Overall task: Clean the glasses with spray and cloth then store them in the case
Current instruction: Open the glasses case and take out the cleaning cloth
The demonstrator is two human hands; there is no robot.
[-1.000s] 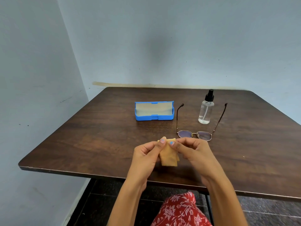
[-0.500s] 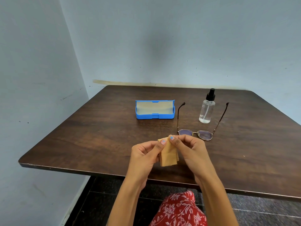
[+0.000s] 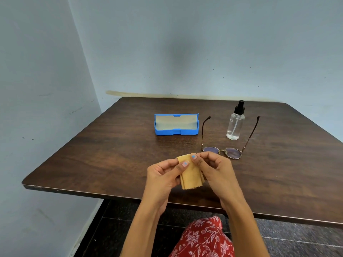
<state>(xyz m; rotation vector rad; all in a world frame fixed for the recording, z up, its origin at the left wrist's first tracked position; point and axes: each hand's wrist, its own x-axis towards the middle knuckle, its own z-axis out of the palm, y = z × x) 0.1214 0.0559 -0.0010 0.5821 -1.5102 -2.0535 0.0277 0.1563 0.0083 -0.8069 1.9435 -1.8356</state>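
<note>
A small tan cloth [image 3: 191, 177] hangs folded above the near part of the table, pinched at its top edge by both hands. My left hand [image 3: 163, 175] grips its left side with thumb and fingers, and my right hand [image 3: 213, 169] pinches its right corner. The glasses [image 3: 222, 152] lie on the table just beyond my right hand, lenses toward me and temples open, pointing away. A clear spray bottle [image 3: 235, 125] with a black nozzle stands upright between the temples. The blue case [image 3: 176, 131] sits open to the left of the glasses.
The dark wooden table [image 3: 111, 160] stands in a corner, with pale walls behind and to the left. Its near edge runs just under my wrists. A red patterned garment [image 3: 202, 238] shows below the table.
The hands have shifted the cloth slightly in their grip; my left thumb now lies lower on the cloth's front. Glasses, bottle and case have not moved.
</note>
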